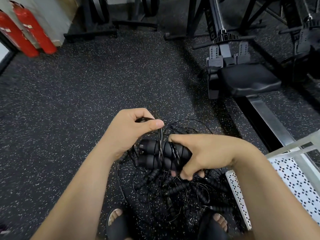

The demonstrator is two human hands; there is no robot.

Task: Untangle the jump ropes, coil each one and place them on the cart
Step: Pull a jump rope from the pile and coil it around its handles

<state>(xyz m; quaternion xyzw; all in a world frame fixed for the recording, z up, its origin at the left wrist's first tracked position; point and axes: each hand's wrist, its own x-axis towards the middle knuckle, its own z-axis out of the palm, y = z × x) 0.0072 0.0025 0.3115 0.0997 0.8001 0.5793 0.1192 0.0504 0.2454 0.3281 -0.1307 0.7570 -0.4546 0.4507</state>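
Clock centred on handle bundle (155, 153).
9 through 12: open speckled floor (86, 92), wide passage.
1 to 3: blocked by rowing machine (245, 80), rail slanting down to 4.
4 to 5: perforated cart (294, 179), near.
6: rope tangle (173, 191) on floor between sandalled feet (117, 220).
Far 10: fire extinguishers (29, 32).
Far 12: black bases (107, 30), possibly rack feet.

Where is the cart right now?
In the head view, the cart stands at the lower right edge, its white perforated shelf just right of the tangled jump ropes on the floor and just below the rowing machine's rail.
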